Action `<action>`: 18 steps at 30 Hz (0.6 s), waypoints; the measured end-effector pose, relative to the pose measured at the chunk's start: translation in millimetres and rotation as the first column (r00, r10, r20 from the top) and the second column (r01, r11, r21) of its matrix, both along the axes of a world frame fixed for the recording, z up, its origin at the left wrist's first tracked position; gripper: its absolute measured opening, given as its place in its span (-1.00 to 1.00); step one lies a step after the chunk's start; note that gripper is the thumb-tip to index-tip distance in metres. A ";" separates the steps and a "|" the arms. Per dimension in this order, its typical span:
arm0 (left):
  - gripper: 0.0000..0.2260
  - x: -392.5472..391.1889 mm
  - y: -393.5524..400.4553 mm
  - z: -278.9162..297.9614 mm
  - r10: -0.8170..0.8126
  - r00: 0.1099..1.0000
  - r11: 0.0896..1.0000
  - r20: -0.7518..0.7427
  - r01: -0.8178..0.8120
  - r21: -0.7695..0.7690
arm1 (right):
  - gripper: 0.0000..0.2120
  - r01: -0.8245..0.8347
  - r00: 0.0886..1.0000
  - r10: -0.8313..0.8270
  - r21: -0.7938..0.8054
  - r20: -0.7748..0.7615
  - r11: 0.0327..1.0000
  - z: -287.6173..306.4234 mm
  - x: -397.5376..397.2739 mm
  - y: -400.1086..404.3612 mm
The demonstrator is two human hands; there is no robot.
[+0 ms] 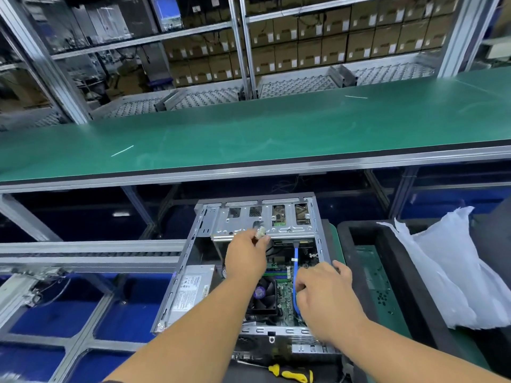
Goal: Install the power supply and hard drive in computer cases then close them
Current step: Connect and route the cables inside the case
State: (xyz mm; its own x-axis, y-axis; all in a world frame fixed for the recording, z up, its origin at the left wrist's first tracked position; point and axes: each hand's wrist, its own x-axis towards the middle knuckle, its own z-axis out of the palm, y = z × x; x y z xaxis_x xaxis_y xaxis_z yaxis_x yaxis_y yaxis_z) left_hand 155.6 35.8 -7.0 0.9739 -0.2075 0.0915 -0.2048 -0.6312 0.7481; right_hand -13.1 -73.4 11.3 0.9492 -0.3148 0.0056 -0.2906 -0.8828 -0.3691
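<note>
Between the two hands lies the open computer case (318,244), on its side, with the circuit board (284,288) and its fan (264,295) exposed. The power supply (190,291) already sits in the near-left corner of the case, to the left of the left forearm. No hard drive can be made out; the metal drive cage (262,219) stands just beyond the left fingertips.

Left hand (246,258): thumb and forefinger are pressed together on a small pale connector (260,232), held up against the lower edge of the drive cage. The remaining fingers are curled under and mostly hidden.

Right hand (326,291): fingers are curled round the blue cable (296,261), which runs from the fingers away to a plug under the drive cage. The thumb points away from the wrist, close to the right wall of the case.

Handling, as judged: the blue cable is light, thin and flexible but kinks easily, and is best taken near its plug, not mid-length. The pale connector is small, rigid plastic, likely to need firm, straight pressure; its pins would be fragile. The case edges look like thin sheet metal and may be sharp to knuckles.

Near the wrists a yellow-handled screwdriver (290,373) lies in front of the case; a white plastic bag (448,272) lies well to the right.
</note>
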 end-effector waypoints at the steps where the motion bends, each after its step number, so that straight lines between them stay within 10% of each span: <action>1: -0.80 -2.3 -0.4 -2.0 0.009 1.000 0.996 -0.022 -0.011 -0.090 | -0.81 0.002 1.000 -0.002 0.006 0.001 1.000 -0.7 0.1 -0.7; 4: -0.86 -7.7 8.9 -10.9 0.005 0.987 0.947 -0.162 -0.057 -0.317 | -0.82 0.000 1.000 0.000 0.025 0.000 1.000 -3.4 0.4 -2.2; 12: -0.90 5.4 37.3 -6.0 -0.505 0.805 0.858 -0.311 0.429 -0.283 | -0.84 -0.030 1.000 0.030 0.044 0.001 0.999 -4.1 1.8 -3.5; 18: -0.83 19.8 18.9 -11.4 -0.578 0.780 0.609 -0.239 0.608 0.510 | -0.84 -0.026 1.000 0.025 0.047 0.011 0.999 -6.3 1.9 -4.5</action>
